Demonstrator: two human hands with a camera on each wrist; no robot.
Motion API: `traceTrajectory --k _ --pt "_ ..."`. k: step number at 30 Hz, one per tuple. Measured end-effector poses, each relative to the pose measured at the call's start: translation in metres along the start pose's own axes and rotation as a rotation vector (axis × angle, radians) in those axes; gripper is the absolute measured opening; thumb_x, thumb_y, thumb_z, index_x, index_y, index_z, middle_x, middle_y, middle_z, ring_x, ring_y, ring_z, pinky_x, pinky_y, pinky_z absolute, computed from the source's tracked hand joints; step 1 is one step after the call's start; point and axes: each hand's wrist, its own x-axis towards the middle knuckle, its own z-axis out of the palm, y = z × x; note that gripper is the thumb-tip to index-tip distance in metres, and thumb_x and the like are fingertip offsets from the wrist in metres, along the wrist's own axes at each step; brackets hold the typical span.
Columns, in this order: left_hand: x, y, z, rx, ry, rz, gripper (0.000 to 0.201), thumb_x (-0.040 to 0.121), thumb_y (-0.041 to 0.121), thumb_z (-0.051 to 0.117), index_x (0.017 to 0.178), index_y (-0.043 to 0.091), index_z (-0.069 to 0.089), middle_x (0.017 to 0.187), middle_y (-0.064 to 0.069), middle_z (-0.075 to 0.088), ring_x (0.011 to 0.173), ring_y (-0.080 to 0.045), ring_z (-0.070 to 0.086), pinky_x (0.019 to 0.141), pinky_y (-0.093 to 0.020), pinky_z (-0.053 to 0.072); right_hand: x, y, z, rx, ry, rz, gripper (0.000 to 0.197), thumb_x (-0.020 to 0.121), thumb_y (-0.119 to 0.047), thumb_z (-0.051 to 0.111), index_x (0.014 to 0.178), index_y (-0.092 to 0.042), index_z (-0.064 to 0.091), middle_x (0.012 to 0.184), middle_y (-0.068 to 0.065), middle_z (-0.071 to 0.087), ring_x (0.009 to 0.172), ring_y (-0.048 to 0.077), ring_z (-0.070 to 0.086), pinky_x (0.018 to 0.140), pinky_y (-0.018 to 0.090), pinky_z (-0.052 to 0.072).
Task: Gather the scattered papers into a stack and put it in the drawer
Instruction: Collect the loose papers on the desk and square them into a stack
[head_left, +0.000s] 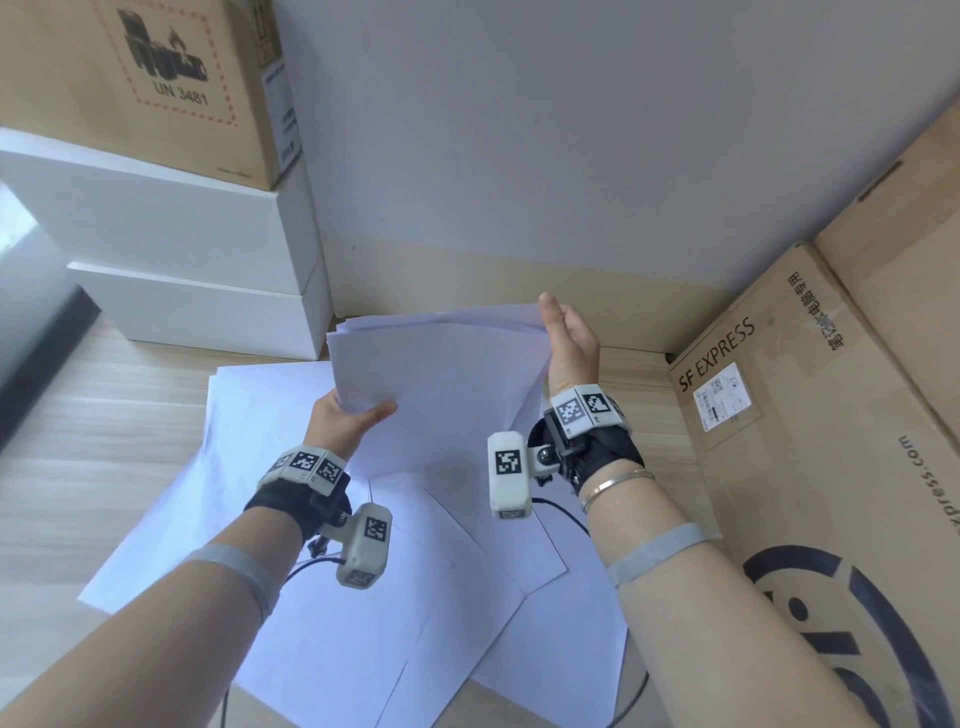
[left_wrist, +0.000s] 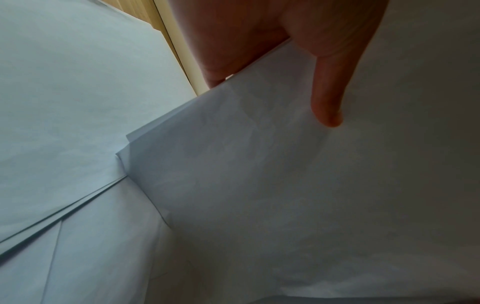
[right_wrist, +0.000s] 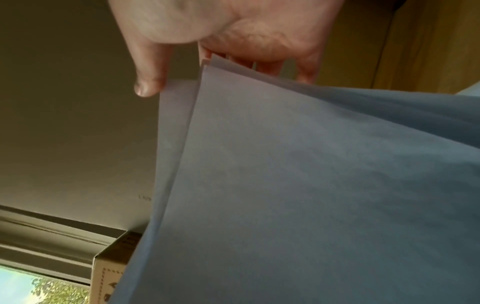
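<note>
While both forearms reach in from the bottom of the head view, the closest stuff is the loose sheets (head_left: 363, 623) still lying flat on the wooden desk (head_left: 104, 415), overlapping each other at odd angles, so not everything is gathered up yet. Each wrist has a strapped-on camera block with black and white marker squares, and the right one also wears a thin bangle (head_left: 615, 483).

A bit further out, the left hand (head_left: 340, 421) pinches the near left corner of a lifted bundle of papers (head_left: 441, 374), thumb on top and the other fingers tucked under. The left wrist view backs that up: thumb (left_wrist: 327, 98) pressed on the top sheet, fingers below it, and the edges of the bundle are fanned out, not squared up.

The right hand (head_left: 569, 338) holds the far right edge of that same bundle, raised higher than the left, so the sheets slope up to the right. From the right wrist camera you can see several sheet edges sitting between the thumb (right_wrist: 148, 80) and the fingers behind. So both hands are closed on paper, nothing wide open.

Off to the right, a big SF Express cardboard box (head_left: 779, 415) stands beside the desk. On the left, two white boxes (head_left: 208, 270) are stacked, with a brown carton (head_left: 156, 78) marked UN 3481 on top. Behind it all is a plain pale wall (head_left: 571, 130). I can't spot a drawer in any of the views
</note>
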Motion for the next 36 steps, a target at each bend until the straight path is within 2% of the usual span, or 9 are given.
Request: traceTrajectory --k 4,8,11,14,18,23,27,30,36 --pt "0.0 0.0 0.002 -0.005 0.004 0.003 0.04 0.075 0.004 0.073 0.112 -0.002 0.061 0.102 -0.01 0.062 0.093 -0.025 0.058 0.084 -0.032 0.044 0.006 0.0 0.004 -0.064 0.023 -0.004 0.053 0.086 -0.023 0.063 0.044 -0.024 0.031 0.038 -0.013 0.026 0.046 0.003 0.022 0.047 0.02 0.02" --pt "0.002 0.0 0.0 -0.004 0.0 -0.015 0.028 0.075 0.005 0.073 0.102 0.006 0.062 0.099 -0.012 0.063 0.091 -0.025 0.058 0.082 -0.032 0.044 0.007 0.0 0.002 -0.062 0.058 -0.023 0.027 0.08 -0.003 0.05 0.061 -0.022 0.047 0.058 -0.006 0.05 0.053 0.001 0.045 0.057 0.017 0.037" --pt "0.002 -0.002 -0.002 0.003 -0.03 -0.038 0.017 0.076 0.004 0.073 0.087 0.013 0.064 0.087 -0.006 0.066 0.09 -0.025 0.059 0.082 -0.032 0.044 0.008 0.002 -0.003 0.067 0.054 -0.038 0.032 0.083 0.009 0.041 0.075 -0.02 0.05 0.063 -0.001 0.056 0.054 -0.002 0.054 0.064 0.01 0.044" --pt "0.002 -0.004 -0.002 -0.008 -0.048 -0.048 0.017 0.073 0.008 0.075 0.08 0.018 0.063 0.089 -0.008 0.065 0.09 -0.025 0.057 0.083 -0.033 0.044 0.006 0.005 -0.004 0.118 0.017 -0.045 0.005 0.086 -0.022 0.05 0.082 -0.023 0.053 0.068 -0.001 0.059 0.061 0.0 0.055 0.072 0.018 0.042" --pt "-0.001 0.001 0.003 -0.01 -0.012 -0.016 0.027 0.083 0.007 0.066 0.109 0.001 0.061 0.101 -0.011 0.06 0.093 -0.023 0.054 0.082 -0.03 0.039 0.005 0.024 -0.007 0.195 -0.189 0.037 0.066 0.053 -0.075 0.069 0.106 -0.039 0.053 0.083 -0.003 0.055 0.083 0.016 0.051 0.084 0.031 0.036" --pt "0.001 0.008 0.003 -0.041 0.041 0.018 0.018 0.085 0.009 0.063 0.102 0.008 0.059 0.101 -0.009 0.059 0.094 -0.022 0.054 0.083 -0.03 0.039 -0.008 0.039 -0.002 0.117 -0.312 0.081 0.099 0.049 -0.057 0.084 0.133 -0.025 0.041 0.145 0.012 0.042 0.137 0.032 0.038 0.114 0.052 0.029" --pt "0.001 0.012 -0.002 -0.038 -0.004 0.031 0.015 0.081 0.008 0.068 0.095 0.01 0.061 0.097 -0.01 0.062 0.092 -0.024 0.056 0.084 -0.033 0.043 -0.007 0.04 -0.006 -0.078 -0.244 0.135 0.06 0.068 -0.003 0.08 0.12 -0.006 0.051 0.116 0.007 0.064 0.11 0.024 0.061 0.098 0.038 0.049" --pt "0.0 0.009 -0.01 -0.067 -0.06 0.014 0.03 0.059 0.019 0.082 0.083 0.019 0.063 0.088 -0.002 0.066 0.087 -0.024 0.06 0.087 -0.035 0.047 -0.002 0.05 -0.012 -0.082 -0.237 0.198 0.043 0.072 0.002 0.076 0.108 -0.011 0.056 0.091 -0.005 0.063 0.081 0.008 0.061 0.069 0.012 0.052" --pt "0.005 -0.015 -0.014 -0.095 -0.152 -0.094 0.056 0.035 0.03 0.08 0.088 0.023 0.064 0.095 -0.003 0.067 0.101 -0.03 0.06 0.097 -0.045 0.047 -0.007 0.083 -0.006 -0.243 -0.306 0.338 0.036 0.067 -0.007 0.082 0.099 -0.011 0.066 0.1 0.004 0.065 0.095 0.017 0.061 0.095 0.035 0.049"
